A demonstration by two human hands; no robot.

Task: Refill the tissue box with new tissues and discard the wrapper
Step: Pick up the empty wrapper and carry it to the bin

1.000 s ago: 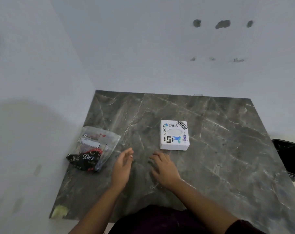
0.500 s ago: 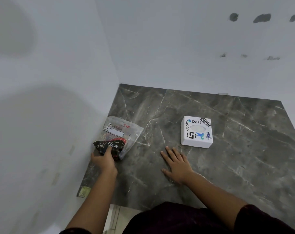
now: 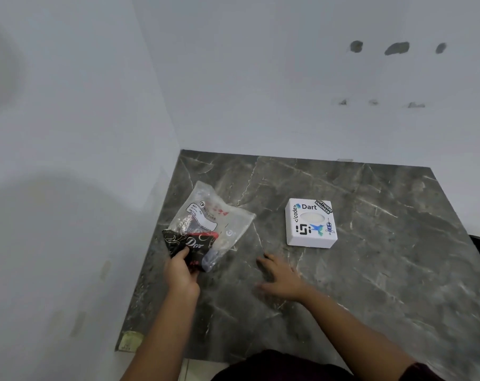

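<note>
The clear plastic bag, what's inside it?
Inside the clear bag, a black Dove pack shows at the near end, pinched by the left hand. A white label hides the rest; tissues can't be confirmed.

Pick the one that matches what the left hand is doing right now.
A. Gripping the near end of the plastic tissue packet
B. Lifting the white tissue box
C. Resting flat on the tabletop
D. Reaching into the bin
A: the left hand has its thumb and fingers closed on the dark printed end of the plastic tissue packet, while the white tissue box sits untouched farther right on the marble tabletop.
</note>
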